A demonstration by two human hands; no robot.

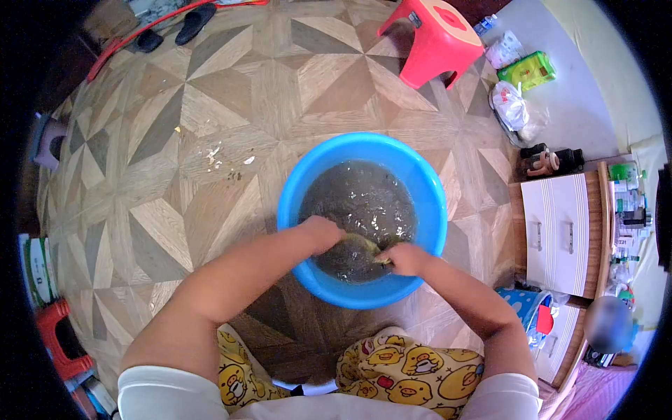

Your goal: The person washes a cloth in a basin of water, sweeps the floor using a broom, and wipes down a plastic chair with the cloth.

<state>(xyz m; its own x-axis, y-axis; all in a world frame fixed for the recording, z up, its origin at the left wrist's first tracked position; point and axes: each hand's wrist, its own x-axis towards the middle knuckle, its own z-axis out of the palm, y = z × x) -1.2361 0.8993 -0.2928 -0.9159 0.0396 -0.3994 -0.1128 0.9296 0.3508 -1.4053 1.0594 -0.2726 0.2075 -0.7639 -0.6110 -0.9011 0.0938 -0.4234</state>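
Note:
A round blue basin (432, 210) stands on the floor in front of me, with murky grey water (350, 189) inside it. My left hand (320, 233) is over the basin's left side, closed on one end of a wet yellowish-green cloth (362, 242). My right hand (406, 259) grips the cloth's other end near the basin's front right. Between the two hands the cloth stretches at the water's surface. Its exact shape is hard to make out, as the fingers and water hide parts of it.
Small pale scraps (215, 155) lie on the patterned floor left of the basin. A red plastic stool (444, 42) stands at the back right. To the right are a white-fronted drawer cabinet (556, 234) and a blue dotted bin (521, 304). Dark slippers (194, 24) lie far back left.

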